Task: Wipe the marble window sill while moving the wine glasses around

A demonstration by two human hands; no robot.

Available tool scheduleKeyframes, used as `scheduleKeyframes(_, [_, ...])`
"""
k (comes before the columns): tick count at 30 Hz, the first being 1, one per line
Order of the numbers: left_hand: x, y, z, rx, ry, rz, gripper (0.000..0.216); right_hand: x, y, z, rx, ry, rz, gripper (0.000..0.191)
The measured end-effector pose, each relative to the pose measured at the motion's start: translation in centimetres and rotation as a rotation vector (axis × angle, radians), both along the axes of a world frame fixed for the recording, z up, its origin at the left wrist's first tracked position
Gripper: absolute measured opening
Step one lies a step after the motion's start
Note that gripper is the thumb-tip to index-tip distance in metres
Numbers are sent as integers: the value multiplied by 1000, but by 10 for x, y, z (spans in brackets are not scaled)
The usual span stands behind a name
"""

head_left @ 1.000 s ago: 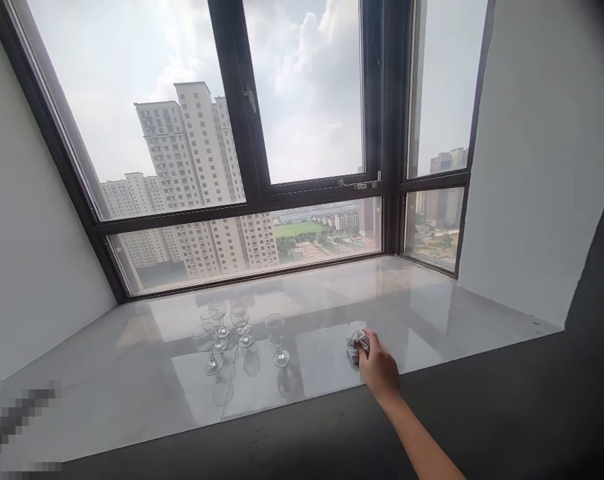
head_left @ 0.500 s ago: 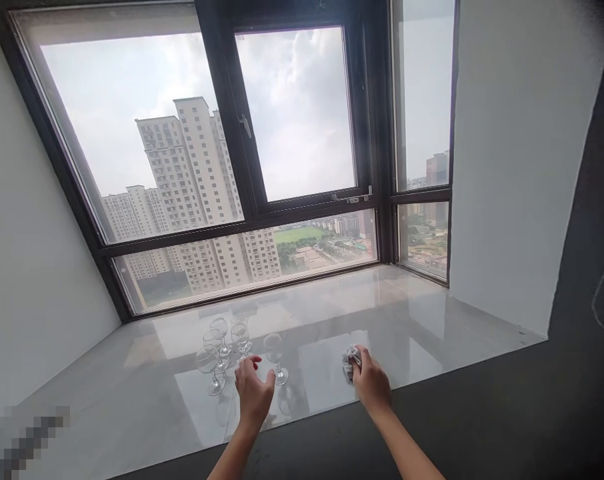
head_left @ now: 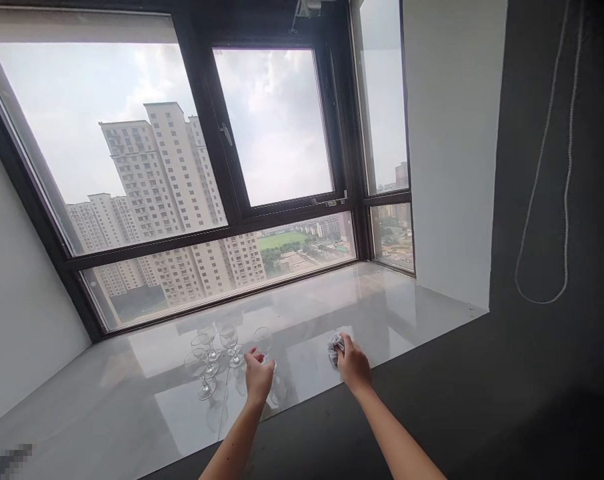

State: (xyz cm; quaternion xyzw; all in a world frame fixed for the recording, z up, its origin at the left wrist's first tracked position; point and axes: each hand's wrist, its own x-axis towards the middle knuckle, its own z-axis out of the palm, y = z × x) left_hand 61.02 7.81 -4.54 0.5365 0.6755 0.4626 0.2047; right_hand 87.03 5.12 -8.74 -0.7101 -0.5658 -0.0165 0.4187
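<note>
My left hand (head_left: pixel 259 379) is closed around the stem of a clear wine glass (head_left: pixel 263 339); the fingers hide most of the stem, and part of the foot shows beside the thumb. In my right hand (head_left: pixel 355 365) is a crumpled light grey cloth (head_left: pixel 335 349), pinched between thumb and fingers above the sill's front part. Left of my left hand, several more clear stemmed glasses stand upright in a loose group, among them a front glass (head_left: pixel 206 388) and a rear glass (head_left: pixel 229 337).
The glossy pale windowsill (head_left: pixel 132 413) ends at a front edge above a dark wall. A dark-framed window (head_left: pixel 202 133) rises behind it, with tall buildings outside. A looped cord (head_left: pixel 567 200) hangs on the right. Side walls flank the sill.
My left hand has moved right to the single glass and closed on its stem. The right hand keeps the cloth. The view has turned right, bringing the hanging cord fully in.
</note>
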Motion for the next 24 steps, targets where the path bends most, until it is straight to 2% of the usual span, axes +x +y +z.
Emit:
scheduleKeyframes(3, [-1, 9, -2, -26, -50, -73, 59, 1, -1, -1, 7, 14, 7, 30])
scheduleKeyframes(6, [-4, 14, -6, 0, -110, -171, 50, 1, -1, -2, 10, 23, 21, 31])
scheduleKeyframes(13, [-10, 2, -23, 115, -29, -279, 35, 2, 0, -2, 22, 35, 7, 31])
scheduleKeyframes(19, [-10, 2, -25, 102, 65, -216, 40, 1, -1, 2, 22, 38, 10, 29])
scheduleKeyframes(24, [-4, 4, -24, 124, 403, -121, 28, 2, 1, 0, 24, 29, 6, 29])
